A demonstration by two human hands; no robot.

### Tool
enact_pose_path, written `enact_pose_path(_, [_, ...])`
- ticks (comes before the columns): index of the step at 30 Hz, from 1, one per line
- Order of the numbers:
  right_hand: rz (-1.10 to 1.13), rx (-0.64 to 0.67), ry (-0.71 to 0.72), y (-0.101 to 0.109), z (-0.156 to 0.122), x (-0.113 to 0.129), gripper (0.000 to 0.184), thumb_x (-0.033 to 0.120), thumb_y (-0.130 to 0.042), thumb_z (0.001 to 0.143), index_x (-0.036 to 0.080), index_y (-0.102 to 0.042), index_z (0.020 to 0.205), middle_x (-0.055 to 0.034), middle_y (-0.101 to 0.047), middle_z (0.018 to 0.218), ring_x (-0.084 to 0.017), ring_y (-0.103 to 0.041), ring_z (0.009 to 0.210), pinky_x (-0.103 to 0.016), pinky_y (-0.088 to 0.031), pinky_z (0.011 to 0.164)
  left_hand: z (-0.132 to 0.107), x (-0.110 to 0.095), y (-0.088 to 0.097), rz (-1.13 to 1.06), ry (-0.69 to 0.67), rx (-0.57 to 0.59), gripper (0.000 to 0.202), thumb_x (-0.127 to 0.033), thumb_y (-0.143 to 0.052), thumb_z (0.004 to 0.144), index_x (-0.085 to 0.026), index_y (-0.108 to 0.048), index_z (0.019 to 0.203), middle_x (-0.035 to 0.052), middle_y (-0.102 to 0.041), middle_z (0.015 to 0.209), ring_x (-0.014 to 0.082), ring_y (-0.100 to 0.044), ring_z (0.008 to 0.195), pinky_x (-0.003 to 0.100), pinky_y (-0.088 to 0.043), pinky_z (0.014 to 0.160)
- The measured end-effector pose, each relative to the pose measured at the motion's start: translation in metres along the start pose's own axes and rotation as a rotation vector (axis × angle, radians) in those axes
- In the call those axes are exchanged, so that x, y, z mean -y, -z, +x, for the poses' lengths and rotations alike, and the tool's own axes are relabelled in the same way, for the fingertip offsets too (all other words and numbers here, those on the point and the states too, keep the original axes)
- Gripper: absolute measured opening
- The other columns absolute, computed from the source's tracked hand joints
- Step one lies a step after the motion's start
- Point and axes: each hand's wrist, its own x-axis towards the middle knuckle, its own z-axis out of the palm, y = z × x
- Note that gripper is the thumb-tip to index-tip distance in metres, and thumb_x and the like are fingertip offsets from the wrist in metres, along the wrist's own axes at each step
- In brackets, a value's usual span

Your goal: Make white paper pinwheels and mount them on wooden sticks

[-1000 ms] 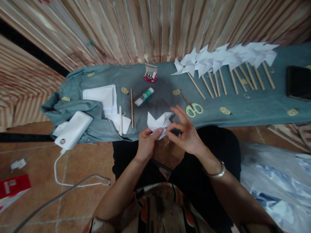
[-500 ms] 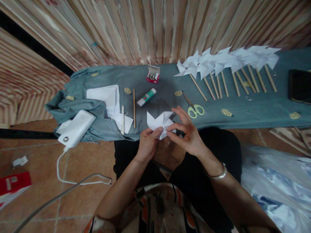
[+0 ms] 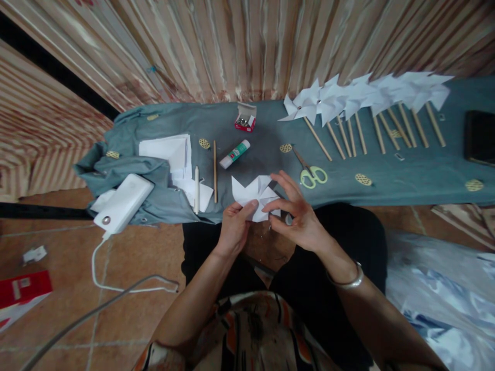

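A white folded paper pinwheel head (image 3: 251, 193) is held at the near edge of the grey-blue cloth (image 3: 386, 165). My left hand (image 3: 234, 229) grips its lower edge with the thumb on top. My right hand (image 3: 299, 214) pinches a folded flap near the paper's centre between thumb and forefinger, the other fingers spread above. A metal bangle is on the right wrist.
On the cloth lie green-handled scissors (image 3: 311, 172), a glue stick (image 3: 234, 154), a red box of pins (image 3: 245, 118), a wooden stick (image 3: 215, 170), a white pen (image 3: 197, 189), white paper sheets (image 3: 168, 152) and a row of finished pinwheels (image 3: 363, 100). A white power bank (image 3: 124, 203) sits left.
My right hand has shifted slightly left over the paper, pressing a flap toward the centre. The view has drifted a little; the left hand keeps its hold.
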Motion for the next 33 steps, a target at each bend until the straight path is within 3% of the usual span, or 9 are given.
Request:
enact_pose_path(8, [0.068, -0.01, -0.022, -0.0007, -0.0001, -0.001, 0.005, 0.024, -0.064, 0.082, 0.027, -0.068, 0.081, 0.004, -0.038, 0.151, -0.028, -0.022, 0.145, -0.054, -0.023, 0.116, -0.0004, 0.0022, 0.0007, 0.025, 0.001, 0.016, 0.026, -0.028, -0.087, 0.052, -0.014, -0.072, 0.067, 0.0013, -0.072, 0.067, 0.0124, -0.064, 0.058, 0.026, -0.05, 0.066])
enact_pose_path(17, [0.044, -0.137, -0.039, -0.0043, -0.0002, -0.0087, 0.007, 0.03, -0.064, 0.085, 0.027, -0.069, 0.081, 0.0029, -0.043, 0.147, -0.027, -0.025, 0.144, -0.053, -0.026, 0.116, 0.0002, 0.0061, -0.0003, 0.053, -0.041, 0.01, 0.023, -0.028, -0.088, 0.051, -0.016, -0.073, 0.065, 0.0008, -0.073, 0.068, 0.0117, -0.064, 0.063, 0.025, -0.049, 0.07])
enact_pose_path(26, [-0.024, -0.105, -0.071, -0.0035, -0.0006, -0.0052, 0.014, 0.033, -0.059, 0.088, 0.027, -0.07, 0.083, 0.0024, -0.041, 0.148, -0.029, -0.024, 0.144, -0.055, -0.023, 0.116, 0.0009, 0.0069, 0.0016, 0.081, -0.083, -0.002, 0.023, -0.029, -0.087, 0.052, -0.017, -0.075, 0.067, 0.0012, -0.074, 0.07, 0.0112, -0.064, 0.062, 0.024, -0.049, 0.068])
enact_pose_path(33, [-0.037, -0.175, -0.039, -0.0063, -0.0004, -0.0083, 0.015, 0.035, -0.061, 0.086, 0.025, -0.069, 0.078, 0.0003, -0.046, 0.144, -0.029, -0.029, 0.142, -0.053, -0.027, 0.115, 0.0053, 0.0091, 0.0038, 0.151, -0.15, -0.023, 0.025, -0.03, -0.087, 0.05, -0.017, -0.076, 0.069, 0.0009, -0.074, 0.068, 0.0122, -0.063, 0.06, 0.025, -0.049, 0.065])
